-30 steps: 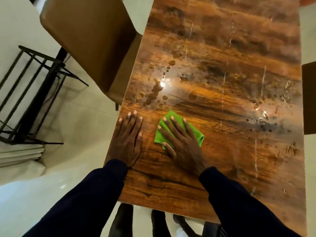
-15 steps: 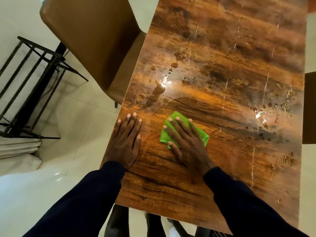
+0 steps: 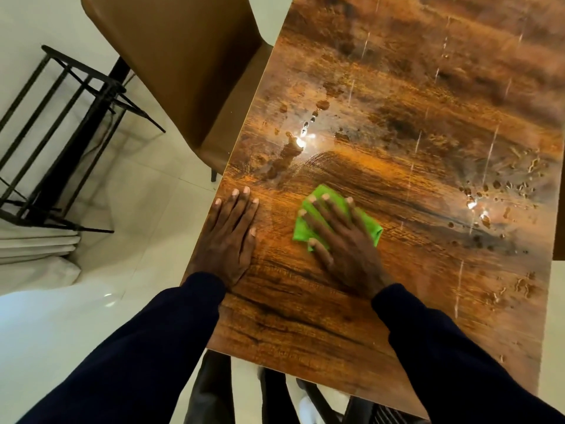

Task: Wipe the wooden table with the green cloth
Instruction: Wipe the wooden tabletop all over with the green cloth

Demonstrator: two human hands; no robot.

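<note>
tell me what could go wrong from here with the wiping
1. The cloth is small and folded under the right hand, while water drops and a puddle cover much of the table; it may soak through and only smear the water.
2. The puddle lies near the table's left edge beside the chair; a sweep that way could push water onto the seat or floor.
3. The left hand braces flat at the edge and might slip if the water reaches it.

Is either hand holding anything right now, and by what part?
Right hand presses flat on the green cloth's middle, not gripping. Left hand rests bare on the table.
</note>
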